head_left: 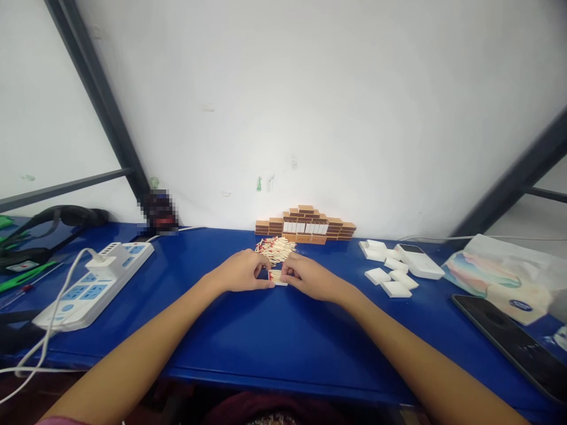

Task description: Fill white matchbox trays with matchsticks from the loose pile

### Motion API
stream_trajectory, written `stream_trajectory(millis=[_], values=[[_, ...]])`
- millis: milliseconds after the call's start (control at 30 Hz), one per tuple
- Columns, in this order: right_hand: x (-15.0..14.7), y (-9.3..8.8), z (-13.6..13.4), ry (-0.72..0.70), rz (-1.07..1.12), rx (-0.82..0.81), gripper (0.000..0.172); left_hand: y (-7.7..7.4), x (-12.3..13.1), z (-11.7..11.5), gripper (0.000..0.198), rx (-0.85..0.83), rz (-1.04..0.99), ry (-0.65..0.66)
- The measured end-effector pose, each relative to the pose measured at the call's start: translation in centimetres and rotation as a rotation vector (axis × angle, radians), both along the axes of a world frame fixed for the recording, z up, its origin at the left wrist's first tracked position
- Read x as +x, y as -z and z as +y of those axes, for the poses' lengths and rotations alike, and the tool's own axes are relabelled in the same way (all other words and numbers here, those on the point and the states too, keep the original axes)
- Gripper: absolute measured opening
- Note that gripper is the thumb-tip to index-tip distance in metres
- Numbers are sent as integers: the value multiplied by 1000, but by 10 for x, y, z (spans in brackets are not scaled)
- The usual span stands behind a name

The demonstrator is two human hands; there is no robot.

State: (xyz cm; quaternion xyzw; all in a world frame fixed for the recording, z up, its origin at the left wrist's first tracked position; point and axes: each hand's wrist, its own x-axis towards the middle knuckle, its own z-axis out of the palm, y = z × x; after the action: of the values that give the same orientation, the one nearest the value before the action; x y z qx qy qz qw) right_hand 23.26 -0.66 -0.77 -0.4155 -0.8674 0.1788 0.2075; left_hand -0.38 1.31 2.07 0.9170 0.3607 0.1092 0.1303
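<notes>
Centre of glossy blue table [283, 339]: small white rectangular tray of matches [279, 283]. Left hand [241, 273] pinches its left end – probably steadying. Right hand [312, 277] bunched at right end; cannot tell its hold. Just beyond – loose red-tipped wooden matches [277, 250], likely for easy reach.

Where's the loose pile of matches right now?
In the head view, the match pile sits centrally on the blue table, between the white tray and the stacked matchboxes behind.

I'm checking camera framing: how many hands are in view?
2: the left hand at the left end of the tray, the right hand at its right, near the match pile.
</notes>
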Motion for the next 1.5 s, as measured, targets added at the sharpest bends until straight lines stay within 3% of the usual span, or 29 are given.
stream_trajectory(millis=[400,700,900,1067,1500], values=[[-1,1,1,-2,23,55,8,0,1,-2,34,14,13,25],[28,6,28,250,-120,160,9,-4,-3,3,33,139,49,-52],[30,15,31,207,-109,123,16,-2,-4,5,34,219,121,-81],[26,18,30,180,-102,127,11,-2,-2,3,35,226,143,-76],[28,15,30,216,-122,38,14,-3,-2,4,36,200,145,-87]])
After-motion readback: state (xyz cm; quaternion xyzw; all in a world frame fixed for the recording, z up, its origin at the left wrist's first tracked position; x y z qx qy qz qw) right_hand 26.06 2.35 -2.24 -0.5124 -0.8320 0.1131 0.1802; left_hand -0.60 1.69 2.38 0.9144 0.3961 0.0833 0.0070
